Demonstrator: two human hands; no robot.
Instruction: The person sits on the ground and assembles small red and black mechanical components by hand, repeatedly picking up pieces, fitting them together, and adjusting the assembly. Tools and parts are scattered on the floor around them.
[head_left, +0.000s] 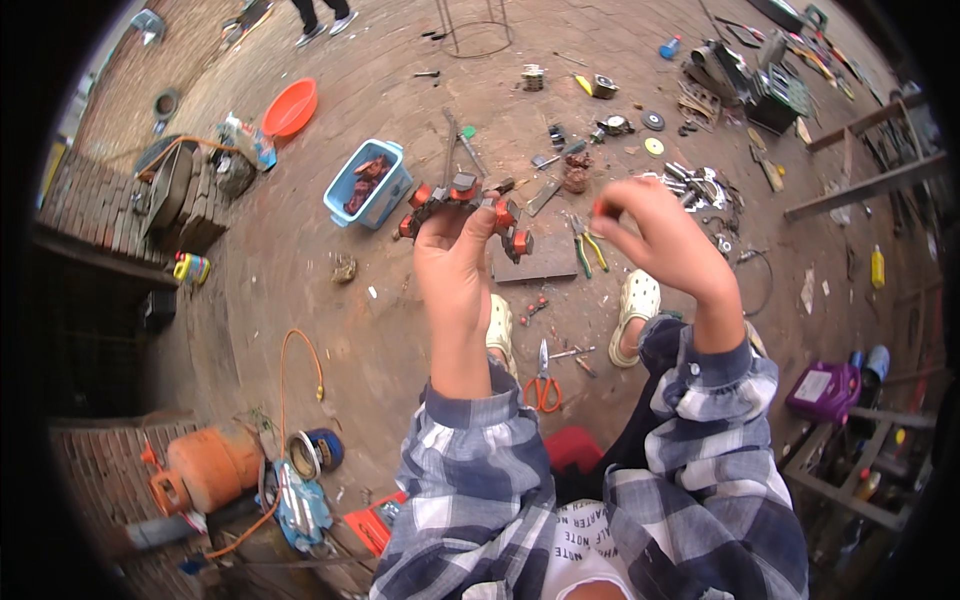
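Observation:
My left hand [455, 255] is raised and closed around a dark metal stator [463, 187] with several orange-red coil blocks spaced around its curve. To its right, my right hand [650, 232] is held apart from the stator, its fingers pinched at a small orange-red piece [599, 208], partly hidden. Below and between the hands, pliers with yellow-green handles [592, 250] lie at the edge of a flat metal plate [535, 263]. Orange-handled scissors [543, 385] rest on the ground nearer me, by small red-and-dark bits [535, 308].
A blue basin [398, 190] holding reddish-brown scrap stands left of the stator, with an orange bowl [290, 108] farther off. Loose metal parts [695, 185] spread to the right, near a metal frame [870, 190]. An orange gas cylinder [212, 460] and hose lie at lower left.

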